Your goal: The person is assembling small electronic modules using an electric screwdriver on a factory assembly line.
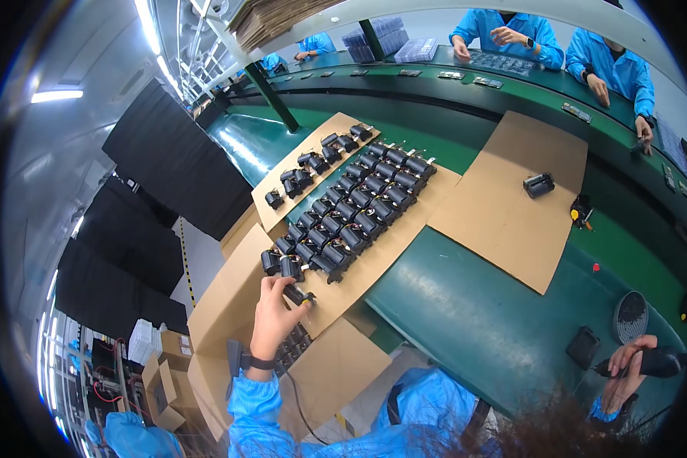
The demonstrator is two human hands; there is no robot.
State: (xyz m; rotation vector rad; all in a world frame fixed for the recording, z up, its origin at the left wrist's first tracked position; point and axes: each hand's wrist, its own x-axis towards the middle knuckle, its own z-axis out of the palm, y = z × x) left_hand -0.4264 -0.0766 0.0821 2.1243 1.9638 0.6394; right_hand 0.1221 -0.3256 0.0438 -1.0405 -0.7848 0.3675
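My left hand (273, 322) pinches a small black box-shaped part (298, 295) with thin wires at its end. It holds the part at the near end of a block of similar black parts (343, 206), which stand in tight rows on cardboard. At the lower right, my right hand (626, 362) is wrapped round a black electric screwdriver (664, 363), whose narrow tip points left. Just beyond that tip, a black plastic piece (584, 347) lies on the green table. Beside it stands a round bowl (631, 314) of small dark pieces, too small to name.
Another cardboard sheet (504, 206) carries one black part (539, 185). A wired part (582, 211) lies at its right edge. An open carton (237, 298) stands below my left arm. Beyond runs a conveyor (435, 75) with circuit boards, where co-workers in blue (511, 34) sit.
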